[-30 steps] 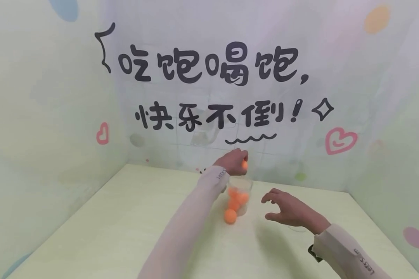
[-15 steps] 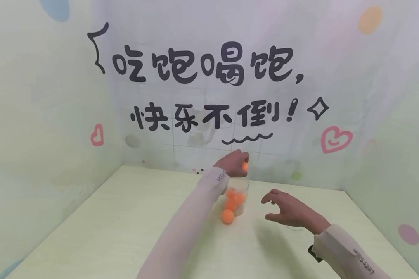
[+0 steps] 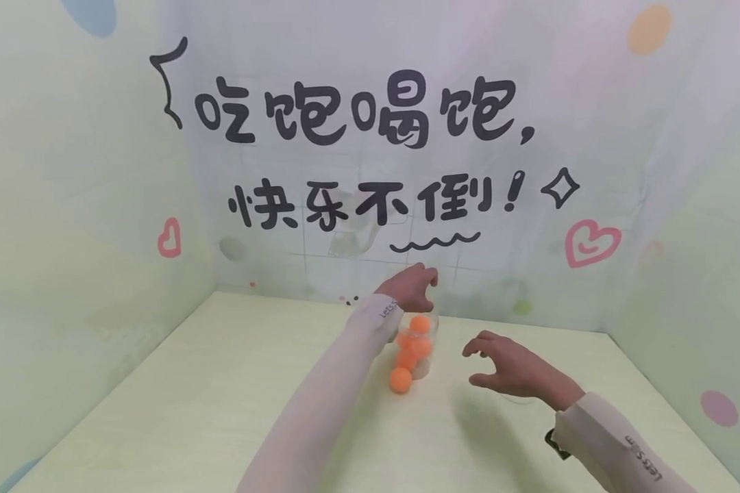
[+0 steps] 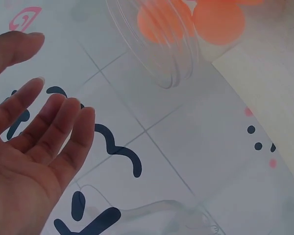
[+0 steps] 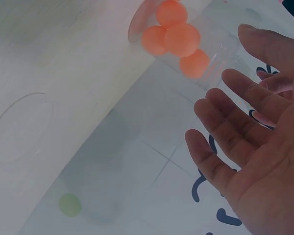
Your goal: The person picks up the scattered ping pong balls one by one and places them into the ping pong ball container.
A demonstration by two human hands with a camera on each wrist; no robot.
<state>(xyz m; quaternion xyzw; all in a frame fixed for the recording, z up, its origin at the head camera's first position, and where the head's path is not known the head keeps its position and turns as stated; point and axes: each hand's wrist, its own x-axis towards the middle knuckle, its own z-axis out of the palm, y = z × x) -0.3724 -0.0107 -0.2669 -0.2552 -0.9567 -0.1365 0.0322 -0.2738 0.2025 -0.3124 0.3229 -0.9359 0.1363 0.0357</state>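
Observation:
A clear plastic jar [image 3: 429, 363] stands upright on the table with several orange balls [image 3: 421, 347] in it. The topmost ball [image 3: 419, 324] is near its rim. One more orange ball [image 3: 401, 380] lies at the jar's foot, on the near side. Just above the jar's mouth, my left hand [image 3: 409, 287] has its fingers loosely bent and holds nothing; the left wrist view shows its palm [image 4: 19, 176] bare. My right hand [image 3: 518, 366] hovers to the right of the jar, fingers apart and relaxed, touching nothing.
A clear round disc, like a lid [image 5: 48, 94], lies flat on the pale table [image 3: 191, 411] below my right hand. Behind and at both sides stand printed walls [image 3: 99, 205] with black lettering and coloured spots.
My left hand has let go of an orange ball, which is now in the upper part of the jar. Its fingers have spread. My right hand has barely moved.

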